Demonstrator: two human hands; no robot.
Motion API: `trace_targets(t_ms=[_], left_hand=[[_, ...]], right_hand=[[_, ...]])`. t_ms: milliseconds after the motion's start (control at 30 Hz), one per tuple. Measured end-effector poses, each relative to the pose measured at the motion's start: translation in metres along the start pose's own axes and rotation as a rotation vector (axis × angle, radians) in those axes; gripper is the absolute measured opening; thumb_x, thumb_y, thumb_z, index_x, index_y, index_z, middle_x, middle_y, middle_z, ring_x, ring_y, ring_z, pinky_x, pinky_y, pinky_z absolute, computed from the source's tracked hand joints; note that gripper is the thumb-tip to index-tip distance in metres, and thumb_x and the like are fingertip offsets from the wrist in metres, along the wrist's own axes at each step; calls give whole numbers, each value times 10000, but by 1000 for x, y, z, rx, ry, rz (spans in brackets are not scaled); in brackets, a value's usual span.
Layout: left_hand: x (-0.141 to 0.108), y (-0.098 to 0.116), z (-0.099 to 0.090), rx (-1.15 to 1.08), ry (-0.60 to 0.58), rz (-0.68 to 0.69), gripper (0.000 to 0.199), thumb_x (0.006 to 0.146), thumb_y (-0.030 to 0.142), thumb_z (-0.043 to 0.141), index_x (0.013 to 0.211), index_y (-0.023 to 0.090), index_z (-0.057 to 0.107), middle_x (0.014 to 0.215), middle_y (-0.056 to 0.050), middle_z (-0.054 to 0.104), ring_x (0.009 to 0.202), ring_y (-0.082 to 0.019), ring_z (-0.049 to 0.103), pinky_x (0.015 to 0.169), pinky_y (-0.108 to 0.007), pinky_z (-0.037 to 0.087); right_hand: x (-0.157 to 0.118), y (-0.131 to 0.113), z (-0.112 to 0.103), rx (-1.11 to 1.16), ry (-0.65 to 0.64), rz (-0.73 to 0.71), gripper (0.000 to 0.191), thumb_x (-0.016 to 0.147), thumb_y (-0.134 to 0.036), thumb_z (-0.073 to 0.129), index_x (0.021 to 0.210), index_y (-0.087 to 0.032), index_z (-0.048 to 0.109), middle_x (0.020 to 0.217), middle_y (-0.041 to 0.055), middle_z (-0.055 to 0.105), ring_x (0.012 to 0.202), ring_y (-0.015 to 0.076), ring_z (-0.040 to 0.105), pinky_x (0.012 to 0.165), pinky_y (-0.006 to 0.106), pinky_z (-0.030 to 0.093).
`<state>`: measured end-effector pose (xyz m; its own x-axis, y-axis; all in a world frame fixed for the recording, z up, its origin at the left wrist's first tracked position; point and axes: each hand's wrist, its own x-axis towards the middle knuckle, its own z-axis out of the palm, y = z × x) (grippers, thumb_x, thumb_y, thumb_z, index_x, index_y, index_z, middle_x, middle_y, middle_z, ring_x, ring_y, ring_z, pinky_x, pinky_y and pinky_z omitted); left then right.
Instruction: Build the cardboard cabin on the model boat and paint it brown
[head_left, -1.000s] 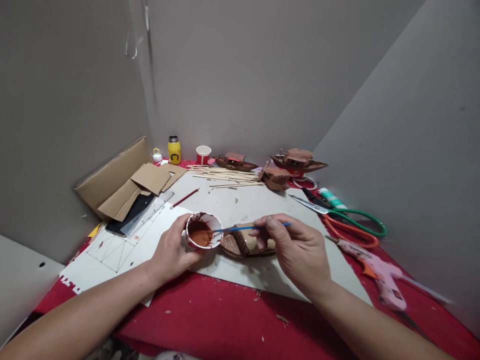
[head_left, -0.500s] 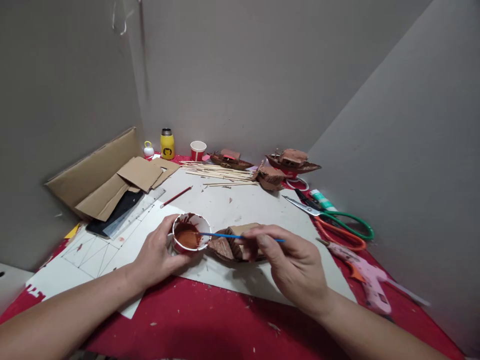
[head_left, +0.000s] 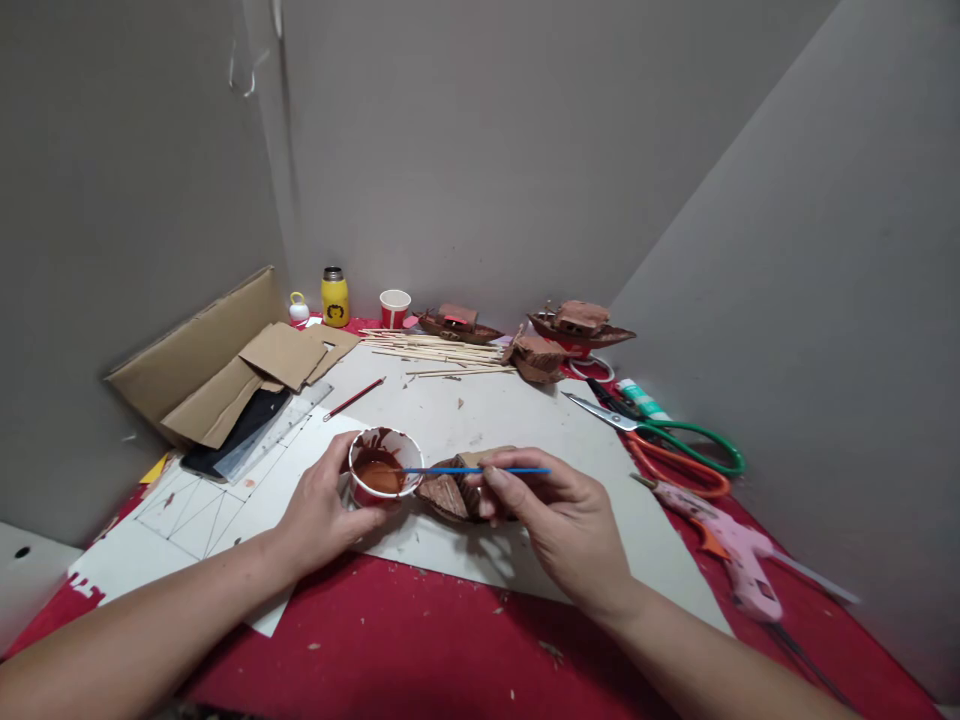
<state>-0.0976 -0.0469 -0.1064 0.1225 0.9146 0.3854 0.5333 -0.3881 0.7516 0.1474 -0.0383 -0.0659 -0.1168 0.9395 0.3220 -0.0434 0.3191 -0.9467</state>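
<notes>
Blue brush (head_left: 450,470) crosswise in right hand (head_left: 574,530), tip leftward into cup (head_left: 412,452)

The person's left hand (head_left: 322,500) and right hand (head_left: 566,530) are bare, as are the left forearm (head_left: 180,610) and right forearm (head_left: 697,640), each broadening from a narrower wrist toward the near edge of view.

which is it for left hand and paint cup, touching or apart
Touching: the head view shows the left hand gripping the paint cup by its outer wall.
</notes>
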Motion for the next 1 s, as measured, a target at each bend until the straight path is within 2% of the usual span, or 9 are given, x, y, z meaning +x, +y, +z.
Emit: trace_targets(t_ms=[300,433,567,767,1000], left_hand=[[3,1,3,-9,7,-32,561,742,259,776,1242,231,521,1110,-71,725,972,-234,707,900,-431,567],[2,0,6,19,11,-35,579,748,267,782,1258,236,511,1117,-71,717,967,-231,700,888,-426,570],[1,-1,8,17,-8,-51,600,753,283,794,1274,233,502,1131,-77,706,969,-226,689,884,-419,563],[3,1,8,5,-19,-61,567,762,280,782,1254,235,506,1110,-61,705,980,-219,690,896,-401,561],[1,1,7,4,-23,-71,607,736,252,793,1269,246,501,1112,-44,705,979,-211,684,896,-382,547]], right_hand=[[1,3,-8,-18,28,33,265,867,-487,738,860,-225,697,696,27,752,542,144,659,508,252,576],[1,7,-10,21,26,26,289,874,-515,721,847,-232,668,610,-5,701,503,133,621,484,242,544],[2,11,-11,87,14,39,318,912,-537,662,867,-224,640,627,-7,697,499,120,608,474,226,525],[6,14,-12,113,-41,75,342,916,-515,661,902,-175,696,618,7,692,484,105,583,473,221,503],[3,12,-15,94,-58,76,303,913,-487,682,929,-188,723,621,2,692,534,121,619,495,228,521]])
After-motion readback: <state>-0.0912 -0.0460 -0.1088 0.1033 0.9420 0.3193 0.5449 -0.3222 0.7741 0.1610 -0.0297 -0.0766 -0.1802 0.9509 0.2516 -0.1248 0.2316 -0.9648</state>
